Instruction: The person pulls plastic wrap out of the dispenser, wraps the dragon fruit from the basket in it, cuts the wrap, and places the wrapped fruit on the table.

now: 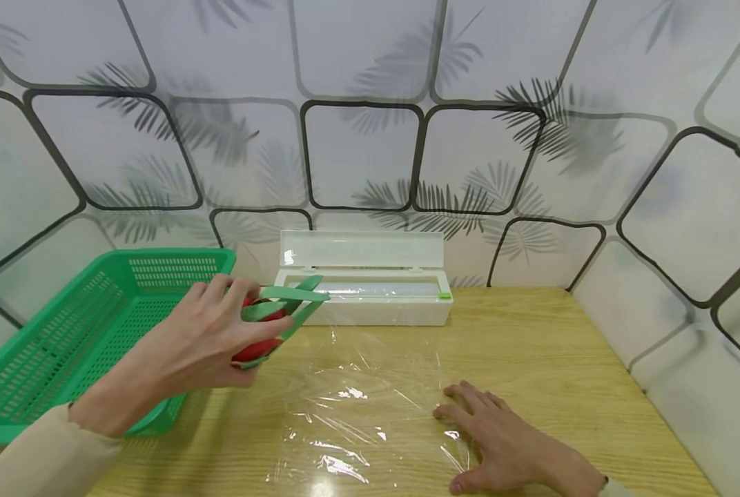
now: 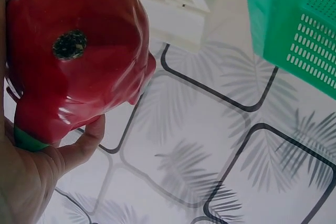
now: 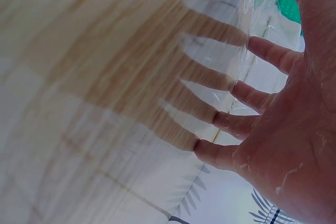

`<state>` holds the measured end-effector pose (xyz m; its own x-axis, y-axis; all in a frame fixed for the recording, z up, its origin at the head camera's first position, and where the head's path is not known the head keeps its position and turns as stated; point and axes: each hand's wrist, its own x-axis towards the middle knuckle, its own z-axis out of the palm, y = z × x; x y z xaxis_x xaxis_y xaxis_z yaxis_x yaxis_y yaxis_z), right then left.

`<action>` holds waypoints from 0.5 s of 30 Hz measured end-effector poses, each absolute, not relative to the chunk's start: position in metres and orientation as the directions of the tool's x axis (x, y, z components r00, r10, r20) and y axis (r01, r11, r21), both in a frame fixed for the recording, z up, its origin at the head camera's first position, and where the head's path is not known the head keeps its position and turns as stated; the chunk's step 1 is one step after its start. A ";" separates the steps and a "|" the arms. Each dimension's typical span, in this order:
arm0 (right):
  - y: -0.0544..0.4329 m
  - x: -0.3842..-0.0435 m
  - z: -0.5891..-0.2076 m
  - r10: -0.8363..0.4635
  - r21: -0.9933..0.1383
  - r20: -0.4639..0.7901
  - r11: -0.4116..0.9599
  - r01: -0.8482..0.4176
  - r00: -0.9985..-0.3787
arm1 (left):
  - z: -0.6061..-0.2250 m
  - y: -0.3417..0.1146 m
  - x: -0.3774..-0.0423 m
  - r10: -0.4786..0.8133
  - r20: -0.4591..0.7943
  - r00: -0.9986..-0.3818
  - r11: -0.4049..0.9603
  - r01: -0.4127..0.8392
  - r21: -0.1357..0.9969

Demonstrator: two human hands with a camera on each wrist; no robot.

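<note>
A red dragon fruit (image 1: 261,348) with green leafy tips is held in my left hand (image 1: 203,331), above the table beside the basket. Fingers and thumb curl around its sides. The left wrist view shows one dark, dried spot on the fruit (image 2: 100,80). A sheet of clear plastic wrap (image 1: 351,421) lies wrinkled over the table, stretching forward from a white dispenser box (image 1: 376,315). My right hand (image 1: 507,438) has its fingers spread at the right edge of the wrap. In the right wrist view, its fingertips (image 3: 207,148) touch the table surface.
A green slotted basket (image 1: 168,255) stands on the left, partly behind my left forearm. The dispenser's lid (image 1: 360,248) is raised against the patterned wall covering (image 1: 364,159). A small bright green piece (image 1: 444,295) sits at the box's right front edge.
</note>
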<state>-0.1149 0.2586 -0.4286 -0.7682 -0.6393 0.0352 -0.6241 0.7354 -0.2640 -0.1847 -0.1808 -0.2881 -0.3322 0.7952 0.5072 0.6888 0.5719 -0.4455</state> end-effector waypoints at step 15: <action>0.259 -0.114 -0.429 -0.637 -0.273 0.028 0.737 -0.619 -0.771 | -0.289 -0.159 -0.183 0.803 0.523 -0.286 0.536 0.731 -0.422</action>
